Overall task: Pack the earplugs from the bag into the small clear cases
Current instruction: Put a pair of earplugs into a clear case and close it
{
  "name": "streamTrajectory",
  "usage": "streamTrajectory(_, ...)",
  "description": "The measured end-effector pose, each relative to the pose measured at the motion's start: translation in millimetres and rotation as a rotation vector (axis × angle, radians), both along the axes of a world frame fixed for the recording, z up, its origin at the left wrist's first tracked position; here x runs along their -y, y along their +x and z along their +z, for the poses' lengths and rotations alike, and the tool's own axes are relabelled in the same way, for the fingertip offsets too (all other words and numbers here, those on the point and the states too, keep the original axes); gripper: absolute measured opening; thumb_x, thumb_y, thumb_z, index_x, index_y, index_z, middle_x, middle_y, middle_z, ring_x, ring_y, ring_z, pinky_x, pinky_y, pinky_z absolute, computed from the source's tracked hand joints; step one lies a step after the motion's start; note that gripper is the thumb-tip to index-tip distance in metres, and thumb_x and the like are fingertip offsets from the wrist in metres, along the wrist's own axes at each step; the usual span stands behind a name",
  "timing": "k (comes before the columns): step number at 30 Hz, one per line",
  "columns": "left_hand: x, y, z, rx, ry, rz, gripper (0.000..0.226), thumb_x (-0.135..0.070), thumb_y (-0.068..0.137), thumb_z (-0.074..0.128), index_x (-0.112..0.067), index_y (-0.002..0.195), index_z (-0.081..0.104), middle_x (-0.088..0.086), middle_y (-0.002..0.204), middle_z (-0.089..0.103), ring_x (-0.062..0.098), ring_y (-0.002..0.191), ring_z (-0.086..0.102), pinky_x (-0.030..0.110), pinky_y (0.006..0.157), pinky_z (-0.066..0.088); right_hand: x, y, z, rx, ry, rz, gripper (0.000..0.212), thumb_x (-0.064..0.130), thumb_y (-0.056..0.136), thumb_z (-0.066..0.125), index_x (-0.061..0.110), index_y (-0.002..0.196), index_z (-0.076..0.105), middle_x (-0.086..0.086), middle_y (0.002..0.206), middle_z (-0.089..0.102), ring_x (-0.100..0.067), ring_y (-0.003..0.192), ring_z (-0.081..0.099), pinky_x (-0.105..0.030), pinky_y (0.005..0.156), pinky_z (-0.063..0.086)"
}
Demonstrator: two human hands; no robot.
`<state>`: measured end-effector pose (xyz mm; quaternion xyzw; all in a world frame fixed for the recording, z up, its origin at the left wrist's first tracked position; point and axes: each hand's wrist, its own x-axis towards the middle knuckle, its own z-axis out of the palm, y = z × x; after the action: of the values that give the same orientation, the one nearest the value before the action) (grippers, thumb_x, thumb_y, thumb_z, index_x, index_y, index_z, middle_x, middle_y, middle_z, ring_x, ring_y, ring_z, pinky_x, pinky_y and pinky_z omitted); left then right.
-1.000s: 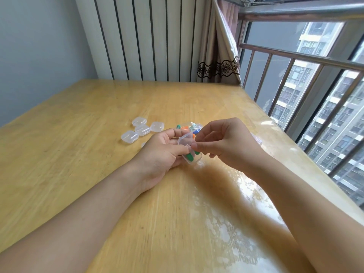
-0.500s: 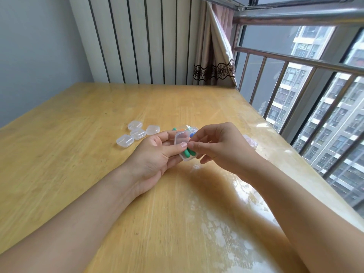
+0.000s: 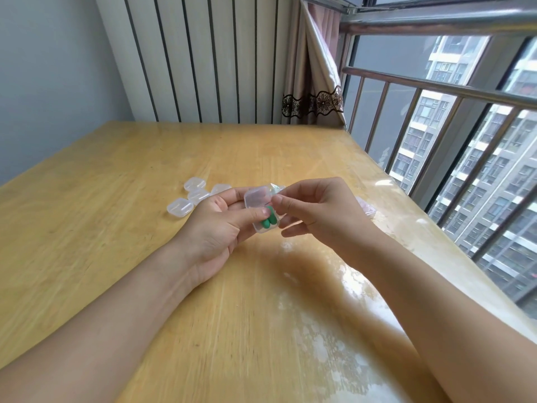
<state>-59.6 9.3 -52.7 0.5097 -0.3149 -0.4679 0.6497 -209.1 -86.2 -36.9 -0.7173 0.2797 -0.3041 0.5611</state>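
Left hand (image 3: 215, 225) holds open case (image 3: 263, 212), green earplugs (image 3: 268, 221) inside; right hand (image 3: 316, 210) pinches lid

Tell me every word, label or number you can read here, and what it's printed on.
None can be read.
The open clear case held in both hands, the spare cases on the table and the green earplugs show no lettering.

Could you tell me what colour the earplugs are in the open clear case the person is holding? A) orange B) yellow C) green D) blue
C: two green earplugs lie side by side in the base of the open clear case, which the left hand grips while the right hand pinches at its raised lid.
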Motion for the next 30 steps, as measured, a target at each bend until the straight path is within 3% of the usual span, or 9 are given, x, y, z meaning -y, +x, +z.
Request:
streamTrajectory(2, 0, 1, 1, -0.017, 0.015, 0.003, 0.04, 0.002, 0.083, 0.07, -0.003, 0.122, 0.065, 0.01, 0.108, 0.077, 0.02, 0.099, 0.073, 0.027, 0.09, 0.059, 2, -3, 3, -0.067, -0.171, 0.001, 0.032, 0.025, 0.08, 0.084, 0.015, 0.109, 0.074, -0.003, 0.1, 0.075, -0.015, 0.08, 0.072, -0.034, 0.068, 0.063)
streamTrajectory(4, -1, 1, 3, -0.06, 0.031, -0.025, 0.042, 0.004, 0.082, 0.07, -0.003, 0.122, 0.065, 0.012, 0.108, 0.076, 0.017, 0.095, 0.074, 0.025, 0.085, 0.06, 5, -7, 5, -0.139, -0.368, 0.09, 0.066, 0.029, 0.069, 0.092, 0.03, 0.128, 0.063, 0.011, 0.118, 0.067, -0.009, 0.094, 0.068, -0.027, 0.075, 0.06)
streamTrajectory(6, -2, 1, 4, -0.092, 0.044, -0.08, 0.037, 0.004, 0.084, 0.068, -0.004, 0.119, 0.066, 0.012, 0.106, 0.076, 0.017, 0.092, 0.075, 0.024, 0.079, 0.061, 4, -8, 3, -0.202, -0.56, 0.166, 0.08, 0.029, 0.063, 0.095, 0.032, 0.134, 0.058, 0.015, 0.123, 0.062, -0.007, 0.1, 0.062, -0.023, 0.077, 0.055)
streamTrajectory(9, -4, 0, 5, -0.079, 0.048, -0.135, 0.03, -0.002, 0.085, 0.069, -0.004, 0.115, 0.067, 0.012, 0.103, 0.076, 0.017, 0.091, 0.074, 0.023, 0.074, 0.06, 2, -4, -1, -0.195, -0.674, 0.142, 0.057, 0.028, 0.068, 0.093, 0.025, 0.12, 0.07, 0.011, 0.106, 0.068, -0.009, 0.091, 0.063, -0.029, 0.072, 0.054)
streamTrajectory(14, -5, 0, 8, -0.092, 0.005, -0.151, 0.04, -0.009, 0.088, 0.067, -0.002, 0.127, 0.063, 0.013, 0.117, 0.074, 0.018, 0.105, 0.073, 0.023, 0.081, 0.06, 4, -3, -3, -0.129, -0.663, 0.072, 0.032, 0.026, 0.076, 0.088, 0.022, 0.105, 0.076, 0.009, 0.092, 0.073, -0.013, 0.082, 0.066, -0.035, 0.066, 0.056)
streamTrajectory(19, -6, 0, 9, -0.102, -0.034, -0.183, 0.05, -0.011, 0.084, 0.07, -0.004, 0.131, 0.058, 0.015, 0.124, 0.071, 0.022, 0.116, 0.069, 0.026, 0.095, 0.056, 7, -4, -5, -0.093, -0.687, 0.02, 0.025, 0.02, 0.077, 0.086, 0.019, 0.1, 0.078, 0.01, 0.087, 0.071, -0.01, 0.081, 0.065, -0.031, 0.067, 0.057)
streamTrajectory(22, -7, 0, 9, -0.005, -0.043, -0.167, 0.057, -0.006, 0.075, 0.074, -0.009, 0.13, 0.058, 0.012, 0.12, 0.073, 0.021, 0.116, 0.069, 0.029, 0.1, 0.054, 8, -4, -5, -0.048, -0.705, -0.018, 0.02, 0.019, 0.077, 0.086, 0.017, 0.096, 0.079, 0.005, 0.088, 0.073, -0.012, 0.082, 0.066, -0.034, 0.068, 0.056)
streamTrajectory(30, -7, -2, 8, 0.056, -0.077, -0.101, 0.054, -0.008, 0.072, 0.076, -0.007, 0.124, 0.063, 0.011, 0.112, 0.077, 0.018, 0.107, 0.072, 0.027, 0.098, 0.055, 9, -5, -4, -0.029, -0.787, -0.056, 0.022, 0.017, 0.076, 0.087, 0.018, 0.097, 0.081, 0.003, 0.089, 0.074, -0.012, 0.078, 0.067, -0.034, 0.066, 0.056)
